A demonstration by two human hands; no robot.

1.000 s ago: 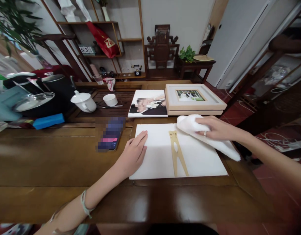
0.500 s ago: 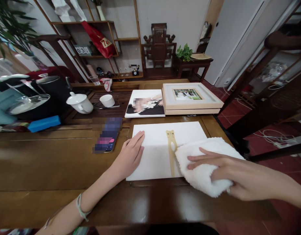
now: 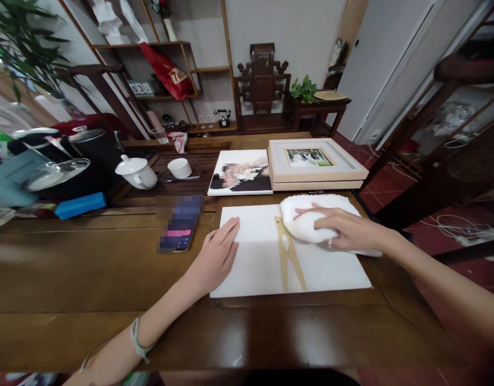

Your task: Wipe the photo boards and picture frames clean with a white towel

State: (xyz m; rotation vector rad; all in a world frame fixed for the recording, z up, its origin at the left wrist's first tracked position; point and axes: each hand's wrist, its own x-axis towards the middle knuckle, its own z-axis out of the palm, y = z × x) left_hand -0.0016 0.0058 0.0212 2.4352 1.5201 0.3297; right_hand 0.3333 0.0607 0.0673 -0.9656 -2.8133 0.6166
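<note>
A white flat panel [image 3: 255,262] lies near the front of the wooden table. Across its middle is a tan fork-shaped piece [image 3: 284,262] with two legs and an oval hole. My left hand [image 3: 215,257] rests flat on the panel's left edge, fingers stretched and holding nothing. On the far right part of the panel, my right hand [image 3: 351,228] presses a bunched white fluffy towel [image 3: 335,202], its fingers curled into the cloth. The towel covers the panel's far right corner and touches the top of the tan piece.
Behind the panel lie a photo print [image 3: 247,179] and stacked pale wooden frames [image 3: 319,182]. A phone [image 3: 178,225] is left of my left hand. Farther left are a lidded white bowl [image 3: 136,172], a white cup [image 3: 179,168] and a blue block [image 3: 80,205].
My right hand has pushed the towel from the panel's near right side to its far right corner. More of the tan piece's right leg shows. My left hand stays on the panel.
</note>
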